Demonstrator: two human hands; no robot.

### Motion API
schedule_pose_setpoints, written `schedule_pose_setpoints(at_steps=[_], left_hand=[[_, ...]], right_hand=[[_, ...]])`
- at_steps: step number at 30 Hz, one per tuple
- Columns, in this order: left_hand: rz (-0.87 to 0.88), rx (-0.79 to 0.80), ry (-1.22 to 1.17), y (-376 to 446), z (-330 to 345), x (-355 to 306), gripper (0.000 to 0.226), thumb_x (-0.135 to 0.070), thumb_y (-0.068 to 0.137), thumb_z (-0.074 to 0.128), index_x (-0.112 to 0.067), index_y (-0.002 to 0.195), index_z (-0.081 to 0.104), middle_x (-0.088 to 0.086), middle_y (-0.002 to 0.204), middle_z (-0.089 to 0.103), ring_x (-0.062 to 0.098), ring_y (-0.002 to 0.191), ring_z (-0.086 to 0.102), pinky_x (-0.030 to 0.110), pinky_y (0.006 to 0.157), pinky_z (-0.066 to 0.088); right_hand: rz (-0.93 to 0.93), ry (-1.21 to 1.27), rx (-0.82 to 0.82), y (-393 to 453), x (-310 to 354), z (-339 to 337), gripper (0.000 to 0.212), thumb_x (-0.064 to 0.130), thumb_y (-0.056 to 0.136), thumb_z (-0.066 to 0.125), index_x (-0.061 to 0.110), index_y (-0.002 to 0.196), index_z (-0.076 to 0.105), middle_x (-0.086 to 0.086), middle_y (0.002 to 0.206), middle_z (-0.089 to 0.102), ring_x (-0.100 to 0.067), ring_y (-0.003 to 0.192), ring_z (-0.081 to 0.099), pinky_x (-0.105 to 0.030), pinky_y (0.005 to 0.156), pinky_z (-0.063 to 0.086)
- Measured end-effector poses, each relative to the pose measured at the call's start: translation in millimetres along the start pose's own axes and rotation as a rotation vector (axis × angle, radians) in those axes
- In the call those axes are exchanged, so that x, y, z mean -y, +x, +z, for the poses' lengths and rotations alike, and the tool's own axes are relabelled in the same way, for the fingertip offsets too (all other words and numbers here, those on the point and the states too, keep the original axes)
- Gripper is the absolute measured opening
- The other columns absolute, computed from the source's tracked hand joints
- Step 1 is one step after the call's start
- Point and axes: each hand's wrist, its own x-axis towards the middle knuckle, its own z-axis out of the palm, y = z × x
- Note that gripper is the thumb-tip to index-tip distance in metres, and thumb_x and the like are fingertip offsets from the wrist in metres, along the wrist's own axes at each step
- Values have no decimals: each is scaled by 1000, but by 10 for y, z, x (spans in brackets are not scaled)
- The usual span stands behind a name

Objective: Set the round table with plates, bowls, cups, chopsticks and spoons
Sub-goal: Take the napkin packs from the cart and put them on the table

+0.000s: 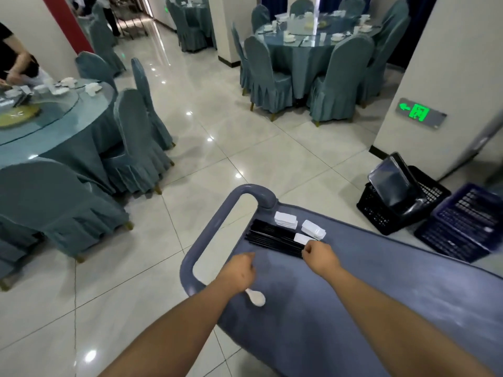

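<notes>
A grey-blue service cart point(353, 295) fills the lower right. On its near end lies a pile of black chopsticks point(272, 238) beside small stacks of white rectangular rests point(285, 219). My left hand point(239, 272) grips a white spoon point(255, 297) whose bowl sticks out below the fist. My right hand point(317, 254) has curled fingers at the end of the chopsticks and touches a white rest point(303, 238). The round table point(40, 131) with a glass turntable and white dishes is at the left.
Covered chairs point(136, 142) ring the left table. A person bends over that table at the far left. A second set table point(313, 42) stands behind. Black and blue crates point(462, 221) sit on the floor by a pillar at right. Open tiled floor lies between.
</notes>
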Motion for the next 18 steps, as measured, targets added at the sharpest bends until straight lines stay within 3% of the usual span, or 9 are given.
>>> schedule_pose_setpoints(at_steps=[2, 6, 9, 13, 18], left_hand=[[12, 6, 13, 201, 44, -169, 48, -16, 92, 42, -16, 139, 50, 10, 125, 64, 29, 113, 60, 36, 95, 49], [87, -3, 6, 562, 65, -401, 44, -14, 91, 42, -16, 132, 56, 6, 126, 63, 25, 113, 59, 32, 93, 49], [128, 13, 14, 865, 90, -504, 31, -12, 91, 41, -13, 114, 62, 7, 112, 66, 25, 103, 61, 34, 85, 51], [165, 12, 19, 1148, 169, -542, 36, -15, 92, 42, -16, 123, 61, 3, 118, 65, 22, 108, 59, 36, 89, 51], [207, 97, 86, 1348, 266, -363, 41, -17, 94, 41, -20, 131, 58, 1, 128, 63, 21, 115, 59, 35, 95, 50]], right_hand=[[20, -34, -27, 115, -173, -71, 17, 23, 93, 48, 18, 77, 54, -8, 93, 67, -28, 90, 62, -29, 66, 45], [38, -68, -52, 329, -391, -125, 18, 23, 93, 47, 18, 81, 60, -6, 95, 69, -27, 88, 62, -32, 70, 49], [64, -98, -37, 533, -448, -70, 21, 27, 94, 47, 20, 102, 65, -5, 107, 67, -27, 97, 62, -31, 74, 50], [68, -186, 1, 788, -446, 87, 32, 31, 96, 46, 25, 125, 58, -5, 121, 62, -28, 107, 60, -34, 78, 48], [75, -334, 38, 981, -353, 276, 25, 18, 94, 43, 22, 116, 54, -6, 114, 63, -29, 98, 61, -33, 67, 42]])
